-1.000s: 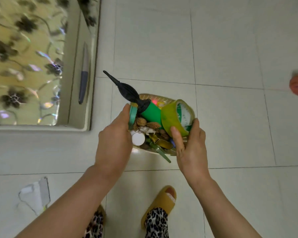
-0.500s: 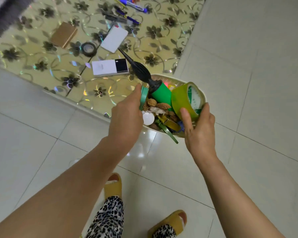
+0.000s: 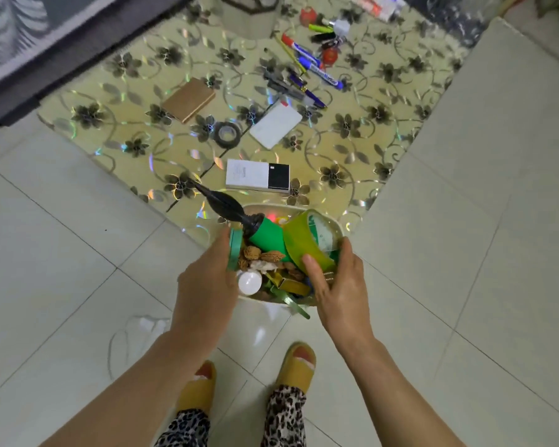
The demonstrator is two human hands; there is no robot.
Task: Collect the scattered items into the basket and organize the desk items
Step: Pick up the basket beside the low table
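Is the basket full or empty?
Full. The basket is heaped with nuts, a green pump and a tape roll poking above its rim, held by both hands.

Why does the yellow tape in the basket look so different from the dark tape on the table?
The yellow tape roll is wide, see-through yellow and stands tilted on edge in the basket, with the right hand touching it. The dark tape roll is narrow, grey-black and lies flat on the flowered table, touched by nothing. The yellow one looks bigger, though it is nearer the camera. Both are round rolls with a hole in the middle.
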